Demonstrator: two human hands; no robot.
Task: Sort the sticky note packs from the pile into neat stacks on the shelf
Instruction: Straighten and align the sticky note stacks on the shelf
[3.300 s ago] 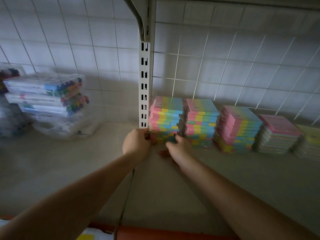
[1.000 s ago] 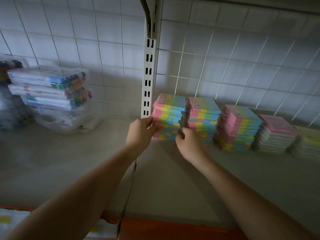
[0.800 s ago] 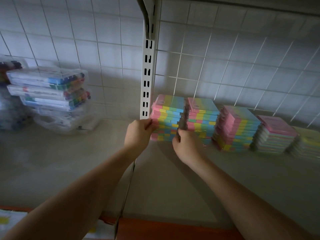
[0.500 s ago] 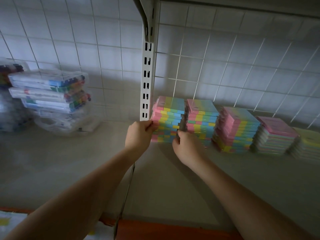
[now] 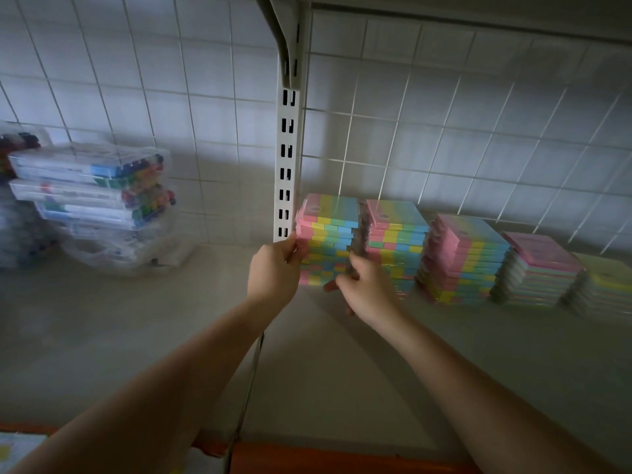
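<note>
Fingers of the left hand (image 5: 273, 271) and right hand (image 5: 366, 289) are still pinching the leftmost sticky-note stack (image 5: 328, 244) from either side, barely shifted since a moment ago; squaring is nearly finished on the shelf (image 5: 342, 354).

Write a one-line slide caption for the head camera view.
Both hands, left hand and right hand, square up the leftmost stack of sticky note packs beside four others on the shelf.

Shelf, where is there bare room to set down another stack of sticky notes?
Bare shelf lies between the marker cases and the slotted upright, and along the front. Right of the upright, five stacks sit packed side by side.
</note>
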